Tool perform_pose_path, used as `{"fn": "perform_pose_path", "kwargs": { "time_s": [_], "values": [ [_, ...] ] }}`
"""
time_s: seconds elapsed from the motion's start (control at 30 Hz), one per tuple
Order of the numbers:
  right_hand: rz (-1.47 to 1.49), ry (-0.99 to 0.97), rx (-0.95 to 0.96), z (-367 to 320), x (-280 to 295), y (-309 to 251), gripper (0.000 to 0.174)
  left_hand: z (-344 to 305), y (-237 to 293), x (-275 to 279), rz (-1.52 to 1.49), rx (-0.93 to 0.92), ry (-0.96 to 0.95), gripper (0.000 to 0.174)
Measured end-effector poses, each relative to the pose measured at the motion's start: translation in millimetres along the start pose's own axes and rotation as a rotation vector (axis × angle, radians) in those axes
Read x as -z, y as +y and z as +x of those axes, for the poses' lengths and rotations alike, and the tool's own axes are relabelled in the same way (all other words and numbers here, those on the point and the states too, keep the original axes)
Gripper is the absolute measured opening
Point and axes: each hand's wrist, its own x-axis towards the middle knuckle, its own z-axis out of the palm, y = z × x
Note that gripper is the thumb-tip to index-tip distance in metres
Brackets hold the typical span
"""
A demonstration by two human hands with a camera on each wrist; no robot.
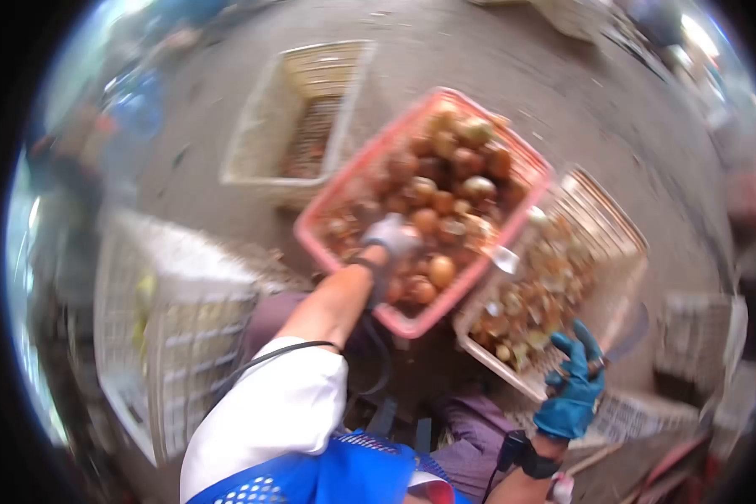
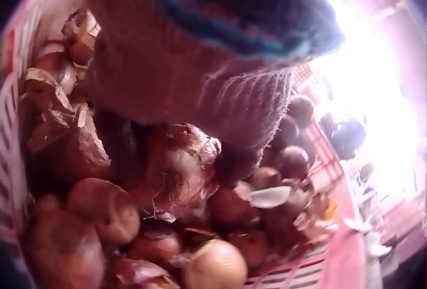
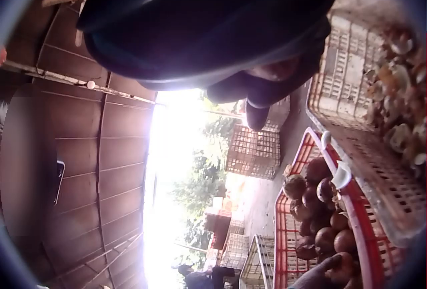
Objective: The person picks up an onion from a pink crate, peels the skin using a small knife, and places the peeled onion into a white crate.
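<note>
Head view: The left hand (image 1: 392,238), in a whitish glove, is lowered into the pink basket (image 1: 412,328), toward its near side. Onions (image 1: 470,164) lie heaped around and beyond it; blur hides the fingertips. The right hand (image 1: 573,382), in a teal glove, is outside the basket, over the near right corner of the pale crate (image 1: 626,231). The crate holds onion peels (image 1: 554,277) and stands just beside the basket. Two teal fingers point upward. Whether this hand grips an item cannot be told.

Left wrist view: The gloved fingers (image 2: 238,162) point down into the heap and straddle a rough-skinned onion (image 2: 175,172), which sits directly below the palm, in the gap between the digits. Shadow hides the contact; whether the fingers pinch it cannot be told. A smooth onion (image 2: 215,265) lies lower in view, apart from the grip. A pale peel strip (image 2: 269,197) lies near the fingertips on the right.

Right wrist view: The right hand appears as a dark form across the top, its grip not readable. The basket's onions lie well apart from it; a white scrap (image 3: 341,175) rests at the basket rim.
</note>
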Motion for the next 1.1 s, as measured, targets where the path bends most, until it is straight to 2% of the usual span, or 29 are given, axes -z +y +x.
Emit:
{"fn": "perform_pose_path", "kwargs": {
  "time_s": [0.07, 0.1, 0.13, 0.17, 0.2, 0.23, 0.27, 0.3, 0.33, 0.37, 0.43, 0.5, 0.57, 0.63, 0.7, 0.73, 0.8, 0.9, 1.0, 1.1],
  "values": [
    [-0.027, -0.045, 0.027, -3, -2, 2, 0.034, -17, -2, -5, -0.191, -0.077, 0.12, 0.083],
    [-0.062, -0.069, 0.054, -6, -2, 2, 0.034, -27, 8, 0, -0.319, -0.099, 0.12, 0.074],
    [-0.096, -0.074, 0.084, -9, -2, 4, 0.034, -43, 15, 9, -0.46, -0.19, 0.079, 0.075],
    [-0.123, -0.08, 0.119, -12, -5, 8, 0.034, -73, 30, 23, -0.663, -0.248, 0.048, 0.065],
    [-0.148, -0.088, 0.157, -15, -10, 12, 0.034, -89, 40, 28, -0.941, -0.341, -0.069, 0.055],
    [-0.151, -0.103, 0.185, -18, -14, 16, 0.034, -103, 48, 31, -1.134, -0.414, -0.113, 0.05],
    [-0.157, -0.113, 0.208, -21, -16, 20, 0.034, -107, 54, 28, -1.236, -0.504, -0.109, 0.05],
    [-0.169, -0.112, 0.212, -18, -16, 15, 0.035, -132, 68, 44, -1.354, -0.547, -0.183, 0.053],
    [-0.147, -0.158, 0.203, -19, -15, 19, 0.035, -159, 74, 58, -1.506, -0.685, -0.295, 0.054],
    [-0.15, -0.184, 0.202, -20, -15, 23, 0.035, -187, 77, 74, -1.527, -0.699, -0.335, 0.053],
    [-0.148, -0.176, 0.201, -11, -11, 24, 0.034, -231, 83, 100, -1.547, -0.739, -0.482, 0.051],
    [-0.23, -0.158, 0.323, -22, -16, 16, 0.032, -224, 87, 86, -1.529, -0.818, -0.687, 0.051],
    [-0.287, -0.155, 0.306, -28, -16, 9, 0.032, -218, 95, 63, -1.479, -0.893, -0.678, 0.059],
    [-0.338, -0.15, 0.34, -25, -13, 12, 0.034, -225, 93, 54, -1.215, -0.714, -0.514, 0.07],
    [-0.448, -0.17, 0.377, -25, -11, 12, 0.036, -218, 96, 37, -0.911, -0.665, -0.321, 0.079],
    [-0.509, -0.164, 0.478, -25, -11, 11, 0.035, -217, 98, 32, -0.826, -0.697, -0.264, 0.083],
    [-0.633, -0.162, 0.701, -28, -18, 12, 0.032, -218, 97, 29, -0.729, -0.756, -0.254, 0.083],
    [-0.855, -0.137, 0.88, -25, -20, 14, 0.031, -227, 98, 36, -0.602, -0.768, -0.249, 0.086],
    [-0.945, -0.151, 0.88, -28, -20, 11, 0.035, -231, 97, 35, -0.519, -0.742, -0.279, 0.088],
    [-1.01, -0.125, 0.909, -32, -23, 12, 0.038, -231, 96, 26, -0.637, -0.76, -0.311, 0.086]
  ]
}}
